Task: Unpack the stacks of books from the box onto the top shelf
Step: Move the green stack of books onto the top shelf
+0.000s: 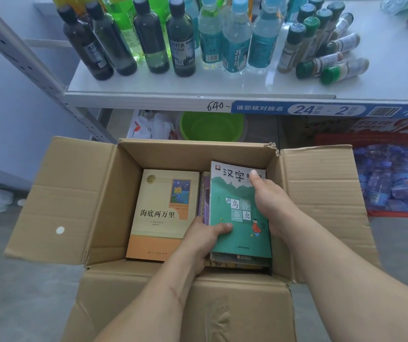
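Gripping the green-covered stack (240,218) in the box's (74,193) right half, left hand (206,234) and right hand (269,203) clamped on opposite sides; probably heavy, slick-covered, best held low.

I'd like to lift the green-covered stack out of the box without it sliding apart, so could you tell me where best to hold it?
Hold the green-topped stack by its two long side edges, coming from above, much as the left hand and right hand do now. It lies flat near the box right wall, so fingers slip down the gap beside the cream book, thumbs on the cover.
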